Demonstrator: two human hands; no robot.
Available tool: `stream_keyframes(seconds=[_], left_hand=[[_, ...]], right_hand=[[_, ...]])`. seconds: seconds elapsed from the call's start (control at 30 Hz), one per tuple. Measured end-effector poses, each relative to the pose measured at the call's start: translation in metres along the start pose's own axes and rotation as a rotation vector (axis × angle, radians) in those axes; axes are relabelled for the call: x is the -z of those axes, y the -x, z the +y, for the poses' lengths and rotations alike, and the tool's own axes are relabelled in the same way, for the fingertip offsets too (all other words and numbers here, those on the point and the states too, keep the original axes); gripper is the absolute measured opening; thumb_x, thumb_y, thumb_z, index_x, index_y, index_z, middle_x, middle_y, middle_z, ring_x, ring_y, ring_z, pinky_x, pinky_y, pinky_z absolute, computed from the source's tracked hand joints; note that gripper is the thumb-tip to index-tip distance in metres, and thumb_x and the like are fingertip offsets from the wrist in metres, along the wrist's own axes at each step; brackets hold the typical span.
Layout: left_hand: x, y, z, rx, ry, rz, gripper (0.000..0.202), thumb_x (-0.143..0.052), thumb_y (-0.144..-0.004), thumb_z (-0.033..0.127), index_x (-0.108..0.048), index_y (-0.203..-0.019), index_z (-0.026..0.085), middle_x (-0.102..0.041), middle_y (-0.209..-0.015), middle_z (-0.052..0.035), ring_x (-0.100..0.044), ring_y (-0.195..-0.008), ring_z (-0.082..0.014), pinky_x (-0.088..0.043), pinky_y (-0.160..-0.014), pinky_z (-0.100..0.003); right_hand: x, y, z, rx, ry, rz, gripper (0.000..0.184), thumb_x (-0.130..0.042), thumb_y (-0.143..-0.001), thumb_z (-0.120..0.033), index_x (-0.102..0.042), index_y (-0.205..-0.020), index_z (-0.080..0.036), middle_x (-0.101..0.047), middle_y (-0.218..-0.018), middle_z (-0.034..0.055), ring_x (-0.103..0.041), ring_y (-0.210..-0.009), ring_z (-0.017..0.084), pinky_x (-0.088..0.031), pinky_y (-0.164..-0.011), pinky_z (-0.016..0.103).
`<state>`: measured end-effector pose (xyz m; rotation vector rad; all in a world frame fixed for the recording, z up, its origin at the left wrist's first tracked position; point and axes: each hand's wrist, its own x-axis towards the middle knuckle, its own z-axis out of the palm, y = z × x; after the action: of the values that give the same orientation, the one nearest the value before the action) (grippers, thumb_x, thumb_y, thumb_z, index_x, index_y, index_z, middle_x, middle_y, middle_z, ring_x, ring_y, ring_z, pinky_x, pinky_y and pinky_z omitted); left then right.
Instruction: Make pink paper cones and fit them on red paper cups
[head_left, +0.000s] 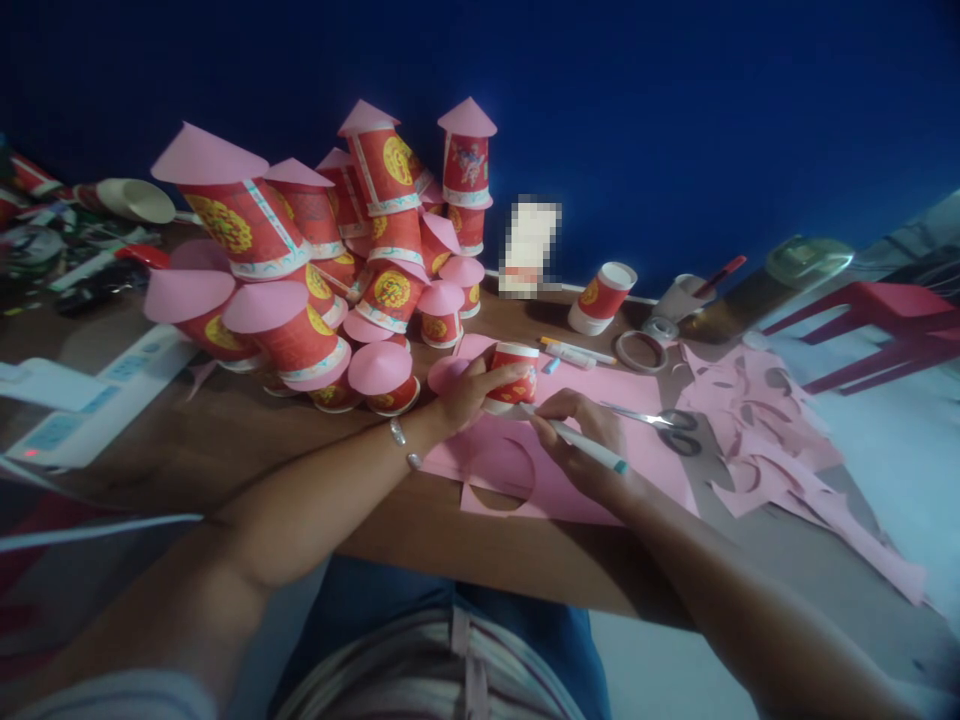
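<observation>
My left hand (474, 392) is wrapped round a red paper cup (516, 374) with a white rim, just above the table. Between the fingers of my right hand (583, 428) is a white marker pen (589, 447) with a green end, its other end close to the base of the cup. Under both hands lie pink paper sheets (559, 492), one with a round outline and a curved cut-out. Scissors with dark handles (677, 432) rest on the pink paper, right of my right hand.
Several red cups with pink paper cones (300, 325) are stacked at the left. Behind are another red cup (606, 292), a tape roll (640, 351) and pens (577, 352). Pink scraps (772, 430) cover the right side. A power strip (105, 400) lies far left; a red stool (892, 320) stands right.
</observation>
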<state>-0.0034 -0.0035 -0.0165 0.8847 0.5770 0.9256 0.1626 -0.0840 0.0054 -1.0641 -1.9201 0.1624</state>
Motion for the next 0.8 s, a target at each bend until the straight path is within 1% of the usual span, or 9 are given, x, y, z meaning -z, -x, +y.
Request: stream_keyframes(seconds=[0.1, 0.27, 0.37, 0.47, 0.57, 0.63, 0.7, 0.8], left_hand=[[-0.0004, 0.0004, 0.0004, -0.007, -0.002, -0.008, 0.033, -0.082, -0.074, 0.036, -0.062, -0.092, 0.016, -0.068, -0.079, -0.0006, -0.063, -0.073, -0.0133, -0.05, -0.072, -0.029], [-0.0013, 0.0008, 0.0008, -0.001, -0.013, 0.013, 0.036, -0.082, -0.073, 0.037, -0.062, -0.093, 0.016, -0.068, -0.081, -0.001, -0.064, -0.074, -0.014, -0.051, -0.07, -0.028], [-0.0011, 0.0005, 0.0001, -0.012, -0.016, 0.014, 0.038, -0.083, -0.072, 0.038, -0.061, -0.094, 0.016, -0.067, -0.081, -0.0007, -0.063, -0.074, -0.0141, -0.051, -0.069, -0.028], [-0.0004, -0.0002, -0.0011, -0.005, -0.01, 0.03, 0.04, -0.084, -0.071, 0.037, -0.06, -0.096, 0.016, -0.067, -0.082, -0.0004, -0.063, -0.074, -0.0135, -0.05, -0.069, -0.027], [0.0001, -0.0013, -0.0023, -0.006, 0.005, 0.043, 0.04, -0.084, -0.07, 0.036, -0.06, -0.095, 0.017, -0.067, -0.083, -0.0002, -0.063, -0.075, -0.0134, -0.05, -0.071, -0.028], [0.0002, -0.0015, -0.0028, -0.011, 0.006, 0.043, 0.04, -0.084, -0.071, 0.036, -0.06, -0.096, 0.017, -0.068, -0.084, -0.0002, -0.064, -0.076, -0.0135, -0.05, -0.072, -0.028], [0.0, -0.0012, -0.0025, -0.02, 0.006, 0.042, 0.039, -0.083, -0.072, 0.037, -0.06, -0.095, 0.016, -0.068, -0.083, -0.0002, -0.064, -0.076, -0.0134, -0.05, -0.072, -0.028], [-0.0002, 0.0001, -0.0013, -0.01, 0.01, 0.022, 0.037, -0.083, -0.073, 0.037, -0.06, -0.094, 0.017, -0.067, -0.08, 0.0005, -0.063, -0.072, -0.0132, -0.05, -0.069, -0.028]], right_hand=[[-0.0002, 0.0006, 0.0001, -0.02, 0.007, 0.01, 0.013, -0.064, -0.096, -0.031, -0.06, -0.085, -0.024, -0.072, -0.075, 0.0008, -0.066, -0.06, 0.015, -0.051, -0.057, 0.027], [0.0005, 0.0007, 0.0007, -0.023, 0.02, 0.009, 0.015, -0.065, -0.095, -0.031, -0.059, -0.083, -0.024, -0.071, -0.073, -0.0004, -0.066, -0.06, 0.015, -0.05, -0.055, 0.026], [0.0022, -0.0002, -0.0014, 0.03, -0.006, 0.011, 0.012, -0.066, -0.095, -0.028, -0.059, -0.085, -0.024, -0.071, -0.073, -0.0003, -0.067, -0.061, 0.015, -0.05, -0.057, 0.026], [0.0036, -0.0015, -0.0056, 0.098, -0.012, -0.013, 0.01, -0.065, -0.094, -0.024, -0.058, -0.086, -0.024, -0.07, -0.071, -0.0007, -0.066, -0.06, 0.014, -0.05, -0.057, 0.025], [0.0034, -0.0019, -0.0086, 0.125, -0.007, -0.024, 0.01, -0.062, -0.093, -0.019, -0.058, -0.086, -0.024, -0.069, -0.07, -0.0006, -0.065, -0.059, 0.013, -0.049, -0.056, 0.025], [0.0027, -0.0013, -0.0086, 0.095, -0.007, -0.026, 0.007, -0.063, -0.093, -0.021, -0.058, -0.088, -0.024, -0.07, -0.072, -0.0001, -0.064, -0.058, 0.013, -0.05, -0.055, 0.025], [0.0019, -0.0004, -0.0072, 0.035, -0.018, -0.021, 0.006, -0.065, -0.092, -0.025, -0.059, -0.09, -0.024, -0.069, -0.073, -0.0002, -0.062, -0.057, 0.014, -0.05, -0.055, 0.026], [0.0012, -0.0005, -0.0044, -0.045, -0.043, 0.031, 0.008, -0.067, -0.092, -0.027, -0.06, -0.092, -0.024, -0.069, -0.074, -0.0002, -0.063, -0.059, 0.014, -0.051, -0.055, 0.026]])
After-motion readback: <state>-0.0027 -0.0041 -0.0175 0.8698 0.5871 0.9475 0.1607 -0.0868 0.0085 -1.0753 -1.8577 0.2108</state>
